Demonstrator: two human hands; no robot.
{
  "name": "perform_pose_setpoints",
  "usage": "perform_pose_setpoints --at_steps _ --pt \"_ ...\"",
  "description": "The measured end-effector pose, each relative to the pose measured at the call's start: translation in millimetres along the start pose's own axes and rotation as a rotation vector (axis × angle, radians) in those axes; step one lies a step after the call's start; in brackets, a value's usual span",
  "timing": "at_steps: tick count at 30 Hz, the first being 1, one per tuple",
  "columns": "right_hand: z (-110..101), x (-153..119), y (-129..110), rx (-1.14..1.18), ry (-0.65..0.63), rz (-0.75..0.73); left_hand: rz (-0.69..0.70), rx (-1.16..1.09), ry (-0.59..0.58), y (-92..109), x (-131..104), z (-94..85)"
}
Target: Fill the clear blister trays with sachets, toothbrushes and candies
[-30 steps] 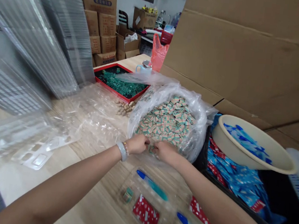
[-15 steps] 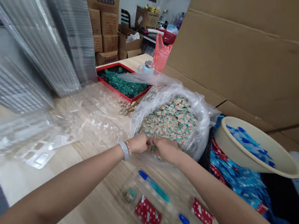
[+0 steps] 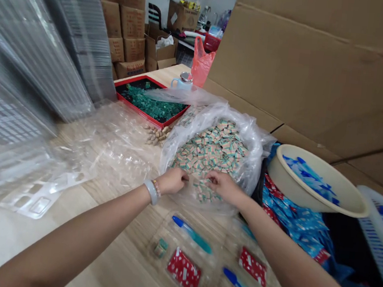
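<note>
Nearer than the hands: block (image 3: pixel 160 247), packet (image 3: pixel 184 270), pen (image 3: pixel 192 235) laid out; second set shows packet, pen, block maybe hidden. Left hand (image 3: pixel 173 181), right hand (image 3: pixel 225 187) curled over bag (image 3: pixel 257 143) of pieces (image 3: pixel 211 148); can't tell what's pinched. Basin (image 3: pixel 288 185) edge bounds right; worktop (image 3: pixel 113 267) extends nearer.

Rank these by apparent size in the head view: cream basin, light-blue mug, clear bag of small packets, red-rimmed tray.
Largest to smallest:
clear bag
cream basin
red-rimmed tray
light-blue mug, partly behind clear film
</note>
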State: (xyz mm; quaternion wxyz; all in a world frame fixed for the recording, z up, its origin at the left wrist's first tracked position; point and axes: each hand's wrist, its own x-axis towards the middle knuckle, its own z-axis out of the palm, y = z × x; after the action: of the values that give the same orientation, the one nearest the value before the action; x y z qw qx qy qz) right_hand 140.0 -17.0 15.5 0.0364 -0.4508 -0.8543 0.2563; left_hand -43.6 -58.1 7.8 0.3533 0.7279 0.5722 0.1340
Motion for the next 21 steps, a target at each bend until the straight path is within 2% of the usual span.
perform_pose_setpoints --at_steps 4,7,11,17,21 --pt "-3 12 3 0.014 -0.161 -0.094 -0.033 -0.023 -0.028 5 8 4.3" --pt "2 15 -6 -0.068 -0.188 -0.112 -0.056 -0.029 -0.025 6 10 6.2" --pt "7 8 -13 -0.172 -0.130 -0.067 -0.036 -0.021 -0.019 6 7 4.6" --pt "4 -6 -13 -0.119 -0.102 -0.112 0.013 -0.044 -0.004 13 5 4.8" --pt "7 -12 -7 -0.060 0.026 -0.169 -0.009 -0.024 0.060 17 6 5.6"
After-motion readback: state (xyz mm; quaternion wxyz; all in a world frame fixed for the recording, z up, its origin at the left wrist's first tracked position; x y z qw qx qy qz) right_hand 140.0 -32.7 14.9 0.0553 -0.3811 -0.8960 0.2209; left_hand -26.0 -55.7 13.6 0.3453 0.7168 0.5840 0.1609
